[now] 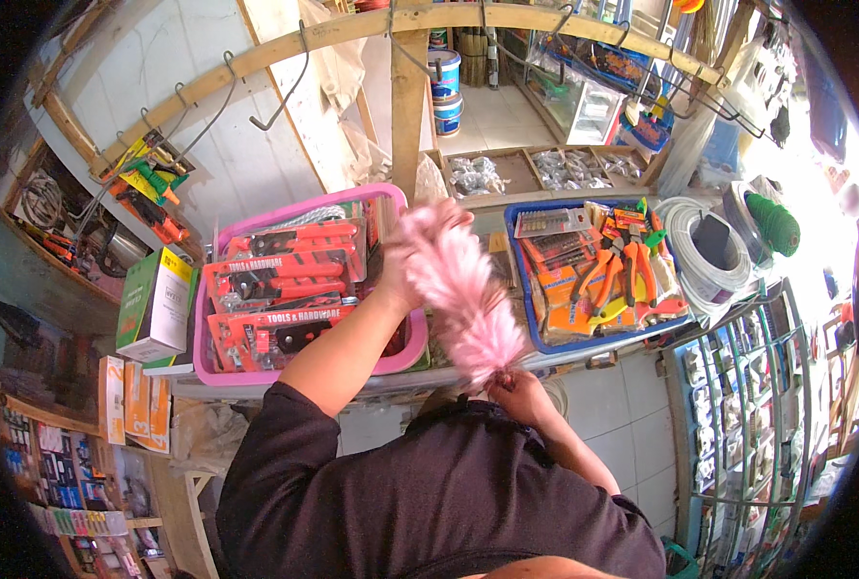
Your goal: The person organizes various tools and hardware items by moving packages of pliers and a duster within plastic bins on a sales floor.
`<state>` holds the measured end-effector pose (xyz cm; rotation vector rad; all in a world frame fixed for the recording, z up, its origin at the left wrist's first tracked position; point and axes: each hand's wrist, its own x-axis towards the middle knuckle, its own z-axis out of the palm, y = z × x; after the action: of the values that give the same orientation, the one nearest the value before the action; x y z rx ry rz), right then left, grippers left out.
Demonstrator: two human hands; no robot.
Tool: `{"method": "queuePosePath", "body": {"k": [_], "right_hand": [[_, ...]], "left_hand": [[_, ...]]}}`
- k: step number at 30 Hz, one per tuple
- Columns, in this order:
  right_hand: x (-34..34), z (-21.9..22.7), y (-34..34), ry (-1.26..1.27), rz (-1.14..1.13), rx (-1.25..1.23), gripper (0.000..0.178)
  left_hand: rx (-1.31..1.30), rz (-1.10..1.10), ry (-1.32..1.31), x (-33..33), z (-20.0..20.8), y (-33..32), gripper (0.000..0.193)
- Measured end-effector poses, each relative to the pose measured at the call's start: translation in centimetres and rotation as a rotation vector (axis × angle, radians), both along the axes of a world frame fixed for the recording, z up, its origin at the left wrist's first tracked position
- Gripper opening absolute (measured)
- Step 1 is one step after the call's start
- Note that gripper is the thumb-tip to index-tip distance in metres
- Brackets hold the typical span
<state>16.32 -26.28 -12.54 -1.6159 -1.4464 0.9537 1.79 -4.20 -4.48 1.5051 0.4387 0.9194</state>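
Observation:
A fluffy pink feather duster [473, 323] slants across the middle of the view, its upper end smeared by motion. My right hand [518, 394] is closed around its lower end, close to my body. My left hand [401, 280] is at the duster's upper left side; the plumes and blur hide its fingers. Under my left forearm lies a pink basin [376, 364] full of carded red-and-black hand tools [290, 275]. To the right of the duster is a blue tray [608, 338] with orange-handled pliers [637, 270] and other packaged tools.
Both containers sit on a glass-topped counter [439, 355]. Green-and-white boxes [154, 309] stand left, coiled white cable [705, 256] and green twine [772, 224] right. Behind is a wooden compartment tray [507, 179] of small bagged parts. Metal hooks [299, 72] hang from a wooden beam overhead.

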Motion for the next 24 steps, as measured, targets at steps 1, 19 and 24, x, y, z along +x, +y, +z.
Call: {"method": "queuePosePath", "body": {"k": [1, 19, 24], "right_hand": [[0.1, -0.4, 0.0, 0.006, -0.001, -0.001, 0.024], [2.2, 0.0, -1.7, 0.105, -0.061, -0.192, 0.017], [2.6, -1.3, -2.8, 0.160, 0.086, -0.129, 0.020]], "left_hand": [[0.276, 0.083, 0.180, 0.0, -0.2, 0.0, 0.062], [-0.878, -0.127, -0.608, 0.4, 2.1, -0.2, 0.064], [-0.788, -0.269, -0.632, -0.2, 0.5, 1.0, 0.065]]}}
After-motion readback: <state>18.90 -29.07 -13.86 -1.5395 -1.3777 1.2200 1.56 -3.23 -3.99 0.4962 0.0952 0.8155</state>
